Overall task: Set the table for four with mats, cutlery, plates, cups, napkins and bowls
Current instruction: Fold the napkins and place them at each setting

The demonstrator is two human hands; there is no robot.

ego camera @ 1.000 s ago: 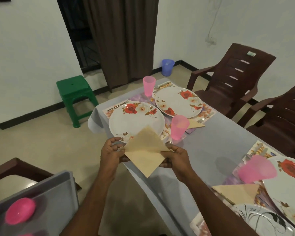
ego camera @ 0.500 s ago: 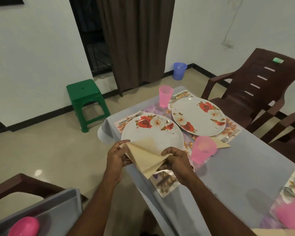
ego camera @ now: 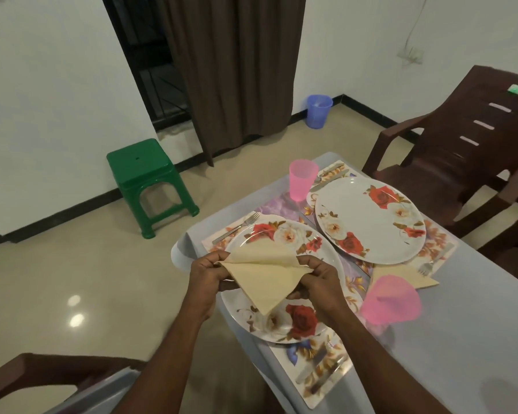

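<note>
Napkin (ego camera: pixel 263 279): light, limp paper or cloth, being folded to a triangle; held in the air over the near plate (ego camera: pixel 299 321).
Hold: best pinched at the two upper corners, as now.
Left hand (ego camera: pixel 205 271): fingers pinch the left corner.
Right hand (ego camera: pixel 320 282): fingers pinch the right corner.
Napkins: two, one laid by the near cup (ego camera: pixel 391 304).
Plates: two.
Cups: two.
Mats: two.
</note>
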